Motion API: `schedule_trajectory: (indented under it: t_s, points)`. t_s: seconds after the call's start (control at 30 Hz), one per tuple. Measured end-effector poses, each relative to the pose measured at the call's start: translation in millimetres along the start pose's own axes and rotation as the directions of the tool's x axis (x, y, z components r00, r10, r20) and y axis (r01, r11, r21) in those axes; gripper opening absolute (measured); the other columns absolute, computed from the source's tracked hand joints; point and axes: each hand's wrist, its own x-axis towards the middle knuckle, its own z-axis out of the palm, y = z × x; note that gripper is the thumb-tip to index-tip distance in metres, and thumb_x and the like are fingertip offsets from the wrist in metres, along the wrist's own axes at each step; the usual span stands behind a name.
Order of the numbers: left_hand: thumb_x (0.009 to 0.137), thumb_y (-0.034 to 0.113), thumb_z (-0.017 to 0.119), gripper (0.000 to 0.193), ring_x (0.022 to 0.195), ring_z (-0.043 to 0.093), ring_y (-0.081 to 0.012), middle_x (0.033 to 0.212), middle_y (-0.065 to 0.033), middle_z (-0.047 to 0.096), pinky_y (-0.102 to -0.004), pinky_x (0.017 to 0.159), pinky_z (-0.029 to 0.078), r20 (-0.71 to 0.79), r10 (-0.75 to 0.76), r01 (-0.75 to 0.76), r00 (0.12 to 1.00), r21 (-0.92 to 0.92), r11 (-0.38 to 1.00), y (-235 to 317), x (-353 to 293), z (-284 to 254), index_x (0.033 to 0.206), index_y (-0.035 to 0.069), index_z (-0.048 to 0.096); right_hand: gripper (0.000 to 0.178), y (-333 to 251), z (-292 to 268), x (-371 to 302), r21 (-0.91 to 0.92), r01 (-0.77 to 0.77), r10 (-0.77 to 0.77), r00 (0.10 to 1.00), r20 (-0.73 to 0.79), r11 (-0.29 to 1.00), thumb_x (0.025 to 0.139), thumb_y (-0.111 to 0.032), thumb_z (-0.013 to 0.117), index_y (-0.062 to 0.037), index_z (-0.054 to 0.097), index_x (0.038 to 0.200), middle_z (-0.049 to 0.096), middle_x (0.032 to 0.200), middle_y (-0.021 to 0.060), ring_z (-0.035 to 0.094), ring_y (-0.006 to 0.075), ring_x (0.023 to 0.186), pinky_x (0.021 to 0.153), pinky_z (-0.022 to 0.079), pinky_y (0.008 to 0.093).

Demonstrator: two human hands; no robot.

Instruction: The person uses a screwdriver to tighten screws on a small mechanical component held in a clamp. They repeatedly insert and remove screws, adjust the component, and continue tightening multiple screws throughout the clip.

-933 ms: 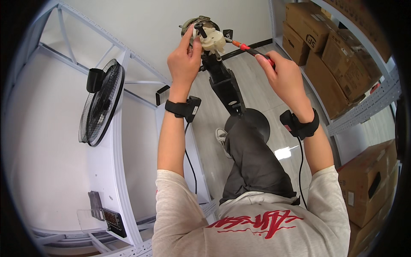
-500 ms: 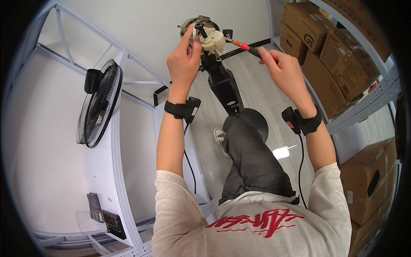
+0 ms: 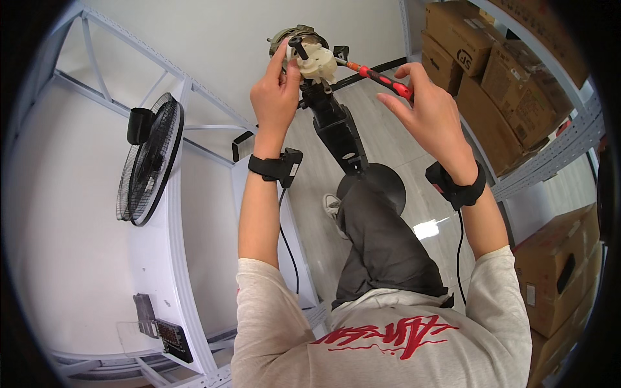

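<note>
Ahead of me stands a fan's black stand (image 3: pixel 337 129), with its motor (image 3: pixel 284 39) bared at the top. A cream plastic gear housing (image 3: pixel 317 63) with a black knob (image 3: pixel 297 45) sits on the motor. My left hand (image 3: pixel 277 90) grips the housing's left side between thumb and forefinger. A red and black screwdriver (image 3: pixel 381 80) points leftward, its tip at the housing's right side. My right hand (image 3: pixel 428 107) is around its handle end with thumb and forefinger spread off the grip. Whether the palm touches the handle I cannot tell.
On the white shelf at left stand a fan grille with blades (image 3: pixel 152 158) and a clear-lidded bit case (image 3: pixel 171 339). Cardboard boxes (image 3: pixel 488 84) fill the rack at right. The stand's round base (image 3: pixel 388 187) is by my leg. Cables hang from both wrist straps.
My right thumb and fingers have come apart from the screwdriver's handle, showing more of its grip. The housing has shifted slightly left with my left hand.
</note>
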Motion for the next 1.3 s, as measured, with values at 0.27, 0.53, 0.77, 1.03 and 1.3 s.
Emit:
schedule_trajectory:
  t_s: [0.27, 0.53, 0.77, 1.03, 1.3]
  points:
    - [0.099, 0.023, 0.063, 0.038, 0.060, 0.048, -0.0062, 0.073, -0.0038, 0.063, -0.0243, 0.055, 0.042, 0.034, -0.088, 0.090, 0.996, -0.050, 0.995, -4.5, -2.6, -1.7, 0.129, 0.000, 0.062, 0.032, -10.7, -0.8, 4.8, -0.205, -0.030, 0.048, 0.995, 0.086, 0.978, 0.091, -0.035, 0.070, -0.0048, 0.057, 0.089, 0.061, 0.063, 0.0099, 0.060, 0.0331, 0.058, 0.052, 0.046, 0.0406]
    - [0.100, 0.023, 0.061, 0.037, 0.068, 0.052, -0.0068, 0.075, -0.0040, 0.064, -0.0231, 0.063, 0.045, 0.028, -0.152, 0.153, 0.988, -0.059, 0.986, -8.9, -3.6, -0.8, 0.130, 0.000, 0.062, 0.031, -15.3, 1.0, 2.6, -0.215, 0.000, 0.012, 0.998, 0.055, 0.977, 0.089, -0.030, 0.071, -0.0027, 0.056, 0.086, 0.060, 0.063, 0.0122, 0.062, 0.0343, 0.060, 0.050, 0.048, 0.0409]
    - [0.099, 0.017, 0.060, 0.035, 0.062, 0.046, -0.0073, 0.068, -0.0019, 0.056, -0.0238, 0.057, 0.041, 0.002, -0.101, 0.101, 0.995, -0.097, 0.990, -26.2, -3.6, 1.4, 0.127, -0.004, 0.060, 0.030, -13.5, 11.0, -6.5, -0.023, 0.100, -0.101, 0.989, -0.105, 0.995, 0.088, -0.031, 0.073, -0.0046, 0.057, 0.089, 0.063, 0.069, 0.0070, 0.064, 0.0277, 0.062, 0.050, 0.048, 0.0378]
    - [0.104, 0.023, 0.055, 0.038, 0.067, 0.043, -0.0049, 0.078, 0.0008, 0.055, -0.0208, 0.058, 0.038, 0.059, -0.170, 0.178, 0.984, -0.190, 0.966, -19.9, -4.2, -0.5, 0.127, -0.008, 0.057, 0.029, -20.8, 13.6, -12.3, -0.106, 0.063, -0.073, 0.992, -0.099, 0.992, 0.089, -0.027, 0.071, -0.0042, 0.054, 0.083, 0.060, 0.062, 0.0087, 0.064, 0.0238, 0.055, 0.045, 0.047, 0.0334]
    - [0.105, 0.025, 0.054, 0.037, 0.066, 0.042, -0.0045, 0.078, 0.0020, 0.054, -0.0205, 0.056, 0.036, 0.085, -0.178, 0.192, 0.980, -0.204, 0.960, -21.4, -3.2, -2.3, 0.124, -0.006, 0.058, 0.022, -18.6, 15.1, -12.1, -0.121, 0.063, -0.062, 0.998, 0.004, 0.991, 0.085, -0.015, 0.071, -0.0025, 0.053, 0.085, 0.059, 0.060, 0.0081, 0.063, 0.0238, 0.053, 0.043, 0.046, 0.0319]
